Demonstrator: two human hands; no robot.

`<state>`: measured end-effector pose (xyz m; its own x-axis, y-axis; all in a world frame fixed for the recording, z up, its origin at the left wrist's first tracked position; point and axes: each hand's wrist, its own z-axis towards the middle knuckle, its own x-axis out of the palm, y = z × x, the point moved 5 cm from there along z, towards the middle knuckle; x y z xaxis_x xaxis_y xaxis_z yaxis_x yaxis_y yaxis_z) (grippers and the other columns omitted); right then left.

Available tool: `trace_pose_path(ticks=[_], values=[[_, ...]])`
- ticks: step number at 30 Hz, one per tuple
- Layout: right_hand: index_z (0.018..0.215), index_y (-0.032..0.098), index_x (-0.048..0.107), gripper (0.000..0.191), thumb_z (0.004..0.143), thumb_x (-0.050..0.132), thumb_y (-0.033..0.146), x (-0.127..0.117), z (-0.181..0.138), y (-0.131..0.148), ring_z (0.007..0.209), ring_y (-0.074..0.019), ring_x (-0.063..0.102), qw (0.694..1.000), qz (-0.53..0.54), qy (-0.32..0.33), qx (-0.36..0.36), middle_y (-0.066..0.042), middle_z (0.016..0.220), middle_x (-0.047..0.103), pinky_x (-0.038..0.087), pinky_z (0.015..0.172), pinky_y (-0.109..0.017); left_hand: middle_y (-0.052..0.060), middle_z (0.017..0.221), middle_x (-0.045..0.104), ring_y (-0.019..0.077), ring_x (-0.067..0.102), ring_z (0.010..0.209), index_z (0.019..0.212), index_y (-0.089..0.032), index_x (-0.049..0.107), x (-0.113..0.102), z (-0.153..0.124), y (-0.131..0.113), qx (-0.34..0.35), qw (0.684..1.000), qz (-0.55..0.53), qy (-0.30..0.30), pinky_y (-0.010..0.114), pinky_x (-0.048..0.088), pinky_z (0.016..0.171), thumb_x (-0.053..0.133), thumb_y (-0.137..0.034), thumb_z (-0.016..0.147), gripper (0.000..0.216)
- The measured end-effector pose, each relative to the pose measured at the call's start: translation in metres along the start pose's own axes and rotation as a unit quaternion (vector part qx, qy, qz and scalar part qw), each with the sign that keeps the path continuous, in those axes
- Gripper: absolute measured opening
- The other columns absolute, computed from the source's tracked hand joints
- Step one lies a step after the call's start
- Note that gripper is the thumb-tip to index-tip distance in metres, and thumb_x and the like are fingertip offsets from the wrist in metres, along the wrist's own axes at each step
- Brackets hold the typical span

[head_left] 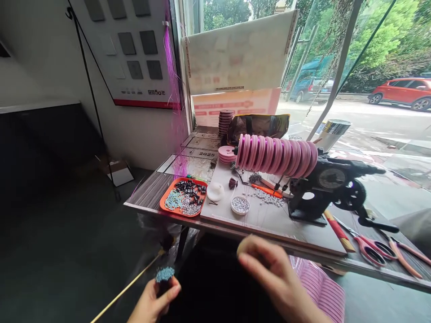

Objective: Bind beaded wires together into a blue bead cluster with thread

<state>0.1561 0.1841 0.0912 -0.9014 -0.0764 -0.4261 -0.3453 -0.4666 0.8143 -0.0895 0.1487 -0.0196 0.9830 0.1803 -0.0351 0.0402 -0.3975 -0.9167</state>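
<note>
In the lower left, my left hand (156, 298) grips a small bunch of blue beads (164, 274) between thumb and fingers, with the bead ends facing up. What lies below them is hidden in the hand. My right hand (267, 269) is raised in front of the table edge, its thumb and forefinger pinched together. Anything between those fingertips is too small to make out. Nearest on the table are an orange tray (164, 211) with black, light-blue and silver beads, and a round white dish (240, 212) of pale beads.
A hand-cranked winder (332, 179) carries a row of pink spools (276, 154). Scissors (373, 251) and a red-and-yellow stick (338, 231) lie at the right. Purple strands (173, 80) hang at the left. A thin yellow rod (126, 287) slants beside my left hand.
</note>
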Motion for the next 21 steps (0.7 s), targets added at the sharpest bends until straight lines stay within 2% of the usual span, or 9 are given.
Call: trace_pose_path(ticks=[1, 3, 5, 7, 9, 13, 17, 21], values=[[0.069, 0.017, 0.054, 0.028, 0.089, 0.045, 0.035, -0.013, 0.011, 0.005, 0.050, -0.0090, 0.048, 0.997, -0.050, -0.063, 0.009, 0.003, 0.057, 0.053, 0.037, 0.048, -0.017, -0.004, 0.057, 0.045, 0.0060, 0.027, 0.048, 0.067, -0.015, 0.065, 0.004, 0.000, -0.005, -0.004, 1.000, -0.023, 0.006, 0.020, 0.022, 0.046, 0.080, -0.048, 0.050, 0.040], [0.075, 0.017, 0.061, 0.023, 0.086, 0.047, 0.031, -0.028, 0.033, 0.017, 0.050, -0.0097, 0.051, 0.967, -0.214, -0.136, 0.007, 0.001, 0.058, 0.058, 0.036, 0.052, -0.019, -0.006, 0.055, 0.039, 0.0045, 0.022, 0.047, 0.075, -0.015, 0.067, 0.017, -0.002, -0.013, -0.013, 0.997, -0.069, 0.032, 0.019, 0.019, 0.046, 0.079, -0.047, 0.053, 0.041], [0.079, 0.018, 0.065, 0.022, 0.086, 0.046, 0.027, -0.028, 0.058, 0.022, 0.056, -0.0124, 0.056, 0.913, -0.388, -0.120, 0.039, -0.002, 0.061, 0.062, 0.033, 0.054, -0.022, -0.008, 0.053, 0.033, 0.0041, 0.018, 0.047, 0.081, -0.015, 0.067, 0.032, -0.005, -0.018, -0.022, 0.992, -0.108, 0.060, 0.019, 0.018, 0.045, 0.078, -0.044, 0.057, 0.039], [0.080, 0.018, 0.066, 0.024, 0.086, 0.043, 0.022, -0.018, 0.082, 0.018, 0.061, -0.0153, 0.059, 0.863, -0.494, -0.044, 0.096, -0.005, 0.064, 0.065, 0.028, 0.052, -0.023, -0.008, 0.055, 0.034, 0.0039, 0.018, 0.047, 0.085, -0.016, 0.067, 0.045, -0.005, -0.021, -0.020, 0.987, -0.140, 0.075, 0.018, 0.018, 0.045, 0.076, -0.041, 0.060, 0.037], [0.076, 0.017, 0.066, 0.024, 0.084, 0.043, 0.016, -0.008, 0.102, 0.014, 0.061, -0.0165, 0.060, 0.844, -0.523, 0.015, 0.117, -0.007, 0.065, 0.066, 0.023, 0.049, -0.024, -0.006, 0.059, 0.040, 0.0043, 0.022, 0.048, 0.090, -0.018, 0.066, 0.052, -0.004, -0.021, -0.011, 0.983, -0.163, 0.083, 0.018, 0.021, 0.046, 0.076, -0.039, 0.060, 0.038], [0.071, 0.016, 0.066, 0.018, 0.077, 0.049, 0.013, 0.003, 0.124, 0.010, 0.060, -0.0160, 0.060, 0.845, -0.518, 0.083, 0.106, -0.007, 0.067, 0.067, 0.022, 0.048, -0.023, -0.005, 0.059, 0.044, 0.0063, 0.026, 0.049, 0.096, -0.018, 0.062, 0.056, -0.001, -0.019, -0.005, 0.977, -0.186, 0.106, 0.019, 0.023, 0.045, 0.074, -0.041, 0.061, 0.043], [0.085, 0.018, 0.064, 0.023, 0.084, 0.041, 0.017, 0.000, 0.127, 0.008, 0.060, -0.0172, 0.060, 0.838, -0.527, 0.081, 0.113, -0.007, 0.070, 0.067, 0.022, 0.048, -0.025, -0.005, 0.057, 0.044, 0.0069, 0.026, 0.049, 0.092, -0.017, 0.060, 0.051, -0.007, -0.022, -0.020, 0.975, -0.204, 0.090, 0.020, 0.026, 0.047, 0.068, -0.038, 0.069, 0.032], [0.088, 0.017, 0.062, 0.022, 0.085, 0.040, 0.017, 0.005, 0.121, 0.002, 0.060, -0.0190, 0.060, 0.835, -0.531, 0.077, 0.124, -0.008, 0.068, 0.066, 0.022, 0.048, -0.025, -0.006, 0.056, 0.042, 0.0062, 0.025, 0.049, 0.073, -0.016, 0.056, 0.054, -0.013, -0.026, -0.027, 0.970, -0.218, 0.106, 0.019, 0.025, 0.045, 0.067, -0.037, 0.070, 0.024]])
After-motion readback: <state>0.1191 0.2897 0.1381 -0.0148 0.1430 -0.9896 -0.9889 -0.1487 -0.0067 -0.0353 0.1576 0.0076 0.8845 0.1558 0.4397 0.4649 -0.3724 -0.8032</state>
